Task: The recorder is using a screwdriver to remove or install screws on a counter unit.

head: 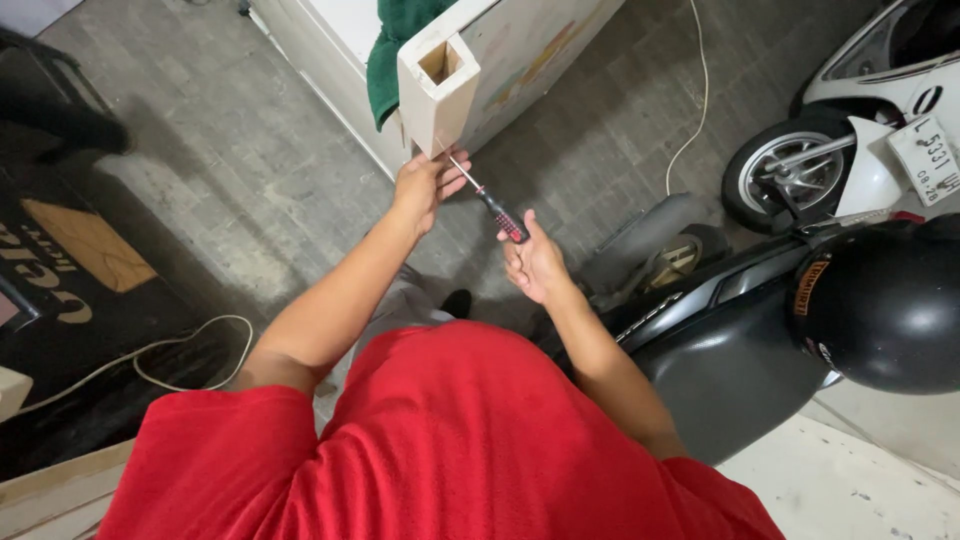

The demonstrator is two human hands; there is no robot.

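Observation:
My right hand (pixel 533 262) grips the black-and-red handle of a screwdriver (pixel 490 204). Its metal shaft runs up and left to the lower corner of a cream hollow wooden panel (pixel 440 90) with a square opening at its end. My left hand (pixel 425 183) rests against that same bottom corner, fingers beside the screwdriver tip. A green cloth (pixel 395 45) hangs over the panel's upper left side. My red shirt fills the bottom of the view.
A black scooter (pixel 720 350) with a black helmet (pixel 885 305) stands close on the right, a white scooter (pixel 860 140) behind it. A white cable (pixel 180 345) loops on the grey tiled floor at left, near a dark mat (pixel 70 270). Another cable (pixel 700 90) trails at upper right.

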